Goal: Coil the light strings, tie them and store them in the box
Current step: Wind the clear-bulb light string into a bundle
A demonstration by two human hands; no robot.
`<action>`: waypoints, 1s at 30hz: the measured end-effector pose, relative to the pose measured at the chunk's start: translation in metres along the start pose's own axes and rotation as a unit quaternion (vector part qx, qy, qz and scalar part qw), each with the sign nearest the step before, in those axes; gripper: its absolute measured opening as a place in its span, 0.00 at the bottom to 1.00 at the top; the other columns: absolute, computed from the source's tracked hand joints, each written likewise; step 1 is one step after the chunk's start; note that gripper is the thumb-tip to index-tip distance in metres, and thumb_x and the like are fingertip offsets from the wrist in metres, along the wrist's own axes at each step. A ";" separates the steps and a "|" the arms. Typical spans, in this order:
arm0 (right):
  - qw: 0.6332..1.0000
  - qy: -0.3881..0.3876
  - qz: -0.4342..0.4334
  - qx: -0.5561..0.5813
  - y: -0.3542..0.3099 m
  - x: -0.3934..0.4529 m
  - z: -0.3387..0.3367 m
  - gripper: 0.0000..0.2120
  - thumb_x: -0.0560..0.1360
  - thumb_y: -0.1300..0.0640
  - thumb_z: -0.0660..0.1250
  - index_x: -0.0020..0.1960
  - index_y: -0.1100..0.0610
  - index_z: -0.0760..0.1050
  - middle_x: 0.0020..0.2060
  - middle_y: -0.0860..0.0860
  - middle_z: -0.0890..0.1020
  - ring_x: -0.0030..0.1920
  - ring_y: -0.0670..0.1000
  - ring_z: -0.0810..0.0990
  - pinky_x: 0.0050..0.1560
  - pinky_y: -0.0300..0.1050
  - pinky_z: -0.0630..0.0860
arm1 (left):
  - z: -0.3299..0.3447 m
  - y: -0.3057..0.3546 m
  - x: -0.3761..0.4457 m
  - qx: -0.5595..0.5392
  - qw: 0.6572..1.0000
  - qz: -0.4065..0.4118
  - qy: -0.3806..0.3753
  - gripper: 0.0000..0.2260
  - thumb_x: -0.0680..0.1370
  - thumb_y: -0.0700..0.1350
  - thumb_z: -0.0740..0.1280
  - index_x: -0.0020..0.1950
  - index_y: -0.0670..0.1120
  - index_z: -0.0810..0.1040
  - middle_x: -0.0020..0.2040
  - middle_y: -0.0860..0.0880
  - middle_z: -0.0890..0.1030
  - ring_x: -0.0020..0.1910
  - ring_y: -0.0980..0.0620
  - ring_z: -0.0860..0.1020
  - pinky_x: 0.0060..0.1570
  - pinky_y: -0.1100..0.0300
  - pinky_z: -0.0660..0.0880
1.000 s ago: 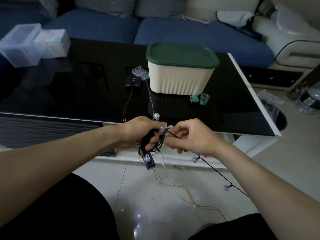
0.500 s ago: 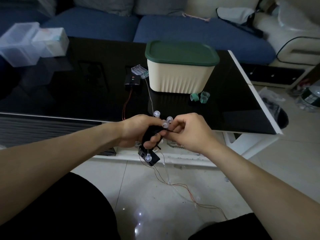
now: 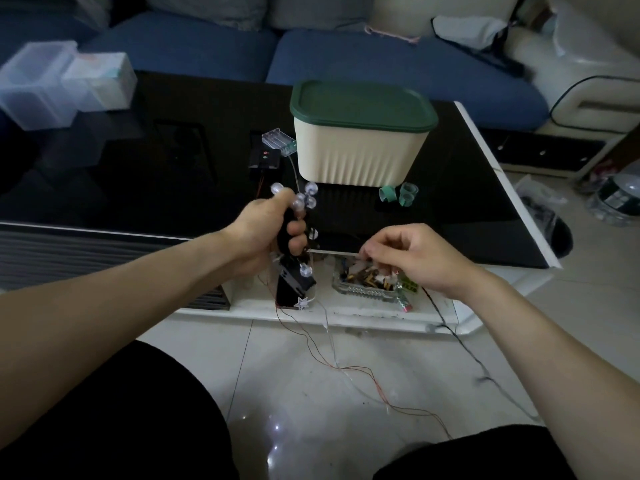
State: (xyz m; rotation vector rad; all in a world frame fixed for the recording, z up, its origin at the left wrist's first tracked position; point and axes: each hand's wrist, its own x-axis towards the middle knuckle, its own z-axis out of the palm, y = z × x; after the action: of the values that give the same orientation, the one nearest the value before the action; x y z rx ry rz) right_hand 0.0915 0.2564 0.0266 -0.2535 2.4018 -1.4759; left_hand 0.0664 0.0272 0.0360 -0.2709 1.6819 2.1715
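At the black glass table (image 3: 173, 188), the cream box (image 3: 356, 157) with its green lid (image 3: 362, 103) on stands at 12 o'clock from your hands, well clear of the work. Your left hand (image 3: 266, 233) is wrapped tight around a half-wound bundle of light string (image 3: 299, 202), clear bulbs bunched above the knuckles and a black battery case (image 3: 294, 284) hanging below the fist. Your right hand (image 3: 408, 258), at 3 o'clock from the left, has fingers curled with the tips pinched together over the thin wire; the wire itself is too fine to make out between them, so the hold is judged, not seen. The uncoiled rest of the string trails to 6 o'clock across the floor tiles (image 3: 311, 393) with thin red wires. A second battery case (image 3: 265, 157) and a clear one (image 3: 278, 142) lie at 11 o'clock beside the box; green ties (image 3: 398, 194) sit at 1 o'clock.

The string looks light and limp, likely to tangle and spring loose. Take hold of the wire between bulbs, not the bulbs themselves, and keep the coil pinned in your left fist.
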 end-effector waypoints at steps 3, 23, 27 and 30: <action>0.999 -0.023 0.023 0.014 -0.001 0.003 0.003 0.06 0.80 0.56 0.68 0.53 0.56 0.82 0.42 0.60 0.81 0.42 0.54 0.78 0.50 0.51 0.79 | -0.002 0.004 0.001 -0.022 0.999 0.017 0.020 0.15 0.81 0.44 0.55 0.33 0.48 0.66 0.28 0.50 0.64 0.24 0.51 0.65 0.25 0.63 0.64; 0.991 -0.052 0.021 -0.118 -0.006 0.007 0.029 0.13 0.81 0.48 0.65 0.43 0.52 0.83 0.26 0.48 0.77 0.27 0.45 0.71 0.32 0.40 0.70 | -0.012 0.013 -0.002 -0.137 0.989 0.048 0.002 0.07 0.77 0.38 0.56 0.40 0.44 0.68 0.37 0.43 0.77 0.38 0.45 0.80 0.41 0.58 0.74; 0.986 -0.078 -0.002 -0.147 -0.012 0.005 0.043 0.10 0.80 0.47 0.67 0.42 0.47 0.82 0.31 0.58 0.79 0.31 0.50 0.73 0.35 0.48 0.71 | -0.006 0.004 0.000 -0.082 0.996 0.039 0.013 0.07 0.81 0.39 0.63 0.45 0.38 0.76 0.38 0.44 0.81 0.36 0.49 0.82 0.35 0.63 0.77; 0.984 -0.099 -0.015 -0.145 -0.021 0.002 0.048 0.10 0.80 0.49 0.67 0.44 0.50 0.84 0.28 0.50 0.78 0.29 0.47 0.72 0.34 0.48 0.70 | -0.004 -0.001 0.001 -0.062 0.998 0.032 -0.006 0.09 0.82 0.42 0.64 0.49 0.36 0.75 0.37 0.44 0.82 0.37 0.49 0.83 0.36 0.63 0.79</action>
State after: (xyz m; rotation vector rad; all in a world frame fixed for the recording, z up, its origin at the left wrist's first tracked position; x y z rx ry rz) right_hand 0.1067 0.2057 0.0250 -0.4791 2.4500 -1.0510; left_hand 0.0659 0.0242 0.0336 -0.2399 1.5705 2.3242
